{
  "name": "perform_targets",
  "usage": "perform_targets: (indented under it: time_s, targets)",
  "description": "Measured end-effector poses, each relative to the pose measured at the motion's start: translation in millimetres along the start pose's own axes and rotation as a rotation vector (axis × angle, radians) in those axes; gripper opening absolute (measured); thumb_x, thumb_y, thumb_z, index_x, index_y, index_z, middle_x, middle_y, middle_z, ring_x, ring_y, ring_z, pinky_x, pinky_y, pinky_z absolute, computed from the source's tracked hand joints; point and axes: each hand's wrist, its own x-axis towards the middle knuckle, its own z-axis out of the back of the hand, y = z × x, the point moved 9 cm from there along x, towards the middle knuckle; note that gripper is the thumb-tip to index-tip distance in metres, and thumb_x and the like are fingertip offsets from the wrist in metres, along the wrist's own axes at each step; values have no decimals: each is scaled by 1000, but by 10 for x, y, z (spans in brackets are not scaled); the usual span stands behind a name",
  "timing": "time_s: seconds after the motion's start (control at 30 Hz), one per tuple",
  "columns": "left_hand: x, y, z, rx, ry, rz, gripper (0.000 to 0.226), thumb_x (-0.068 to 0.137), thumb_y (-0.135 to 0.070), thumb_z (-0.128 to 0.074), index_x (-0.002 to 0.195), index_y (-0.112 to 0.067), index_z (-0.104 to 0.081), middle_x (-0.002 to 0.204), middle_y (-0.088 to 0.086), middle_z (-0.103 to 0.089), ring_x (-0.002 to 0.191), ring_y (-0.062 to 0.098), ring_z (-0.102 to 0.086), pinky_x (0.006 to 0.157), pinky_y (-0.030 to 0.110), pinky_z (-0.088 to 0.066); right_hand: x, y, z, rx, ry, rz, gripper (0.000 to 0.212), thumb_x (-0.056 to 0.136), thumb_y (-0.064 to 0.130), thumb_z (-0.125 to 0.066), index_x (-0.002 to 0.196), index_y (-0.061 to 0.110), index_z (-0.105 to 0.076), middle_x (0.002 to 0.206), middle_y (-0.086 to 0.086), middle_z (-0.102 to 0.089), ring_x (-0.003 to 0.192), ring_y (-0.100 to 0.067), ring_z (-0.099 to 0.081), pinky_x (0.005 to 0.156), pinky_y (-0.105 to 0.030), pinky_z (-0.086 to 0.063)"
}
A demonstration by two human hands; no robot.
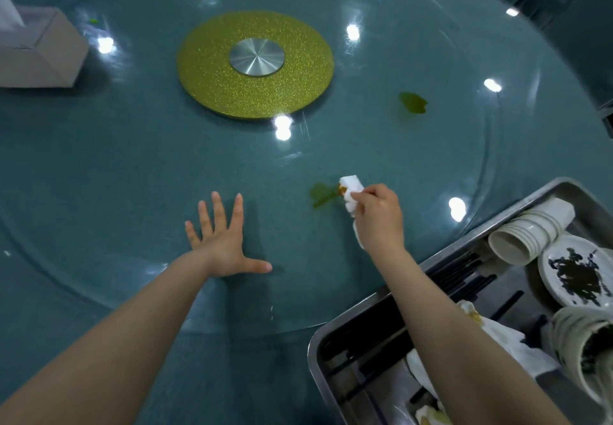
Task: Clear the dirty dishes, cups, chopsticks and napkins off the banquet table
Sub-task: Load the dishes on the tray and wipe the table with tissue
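While a round teal banquet table filled nearly the whole frame, a glass turntable lay on top of it, its curved edge sweeping across the lower half. At upper centre sat a glittery yellow-green disc with a brushed metal hub in its middle. A metal tray occupied the lower right corner, overlapping the table's edge; it held black chopsticks, a stack of white cups lying on its side, a small white dish covered with dark tea leaves, another cup with leaves inside, and crumpled, stained napkins. A pale tissue box stood at the upper left edge. The left hand lay flat on the glass at lower centre, fingers straight and spread wide, holding nothing. The right hand, right of centre, pinched a folded white napkin between thumb and curled fingers, its stained corner touching a yellowish-green spill on the glass. A second, similar spill lay further up and to the right, well apart from the first.
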Motion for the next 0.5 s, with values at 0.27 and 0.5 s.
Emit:
perform_targets:
  time_s: [0.27,0.5]
  targets:
    - [5,76,32,13,4,15,145,46,-80,-69,108,-44,56,115,-1,67,122,31,51,105,58,21,175,-121,77,50,-129,-191,18,93,9,-50,104,10,-64,96,7,-51,84,-10,-52,60,-2,-32]
    - [10,125,42,10,6,-1,145,46,-80,-69,107,-46,57,119,0,66,118,29,53,104,58,22,56,542,-483,-100,-25,36,18,93,13,-50,101,12,-65,87,19,-51,81,0,-55,62,-5,-35]
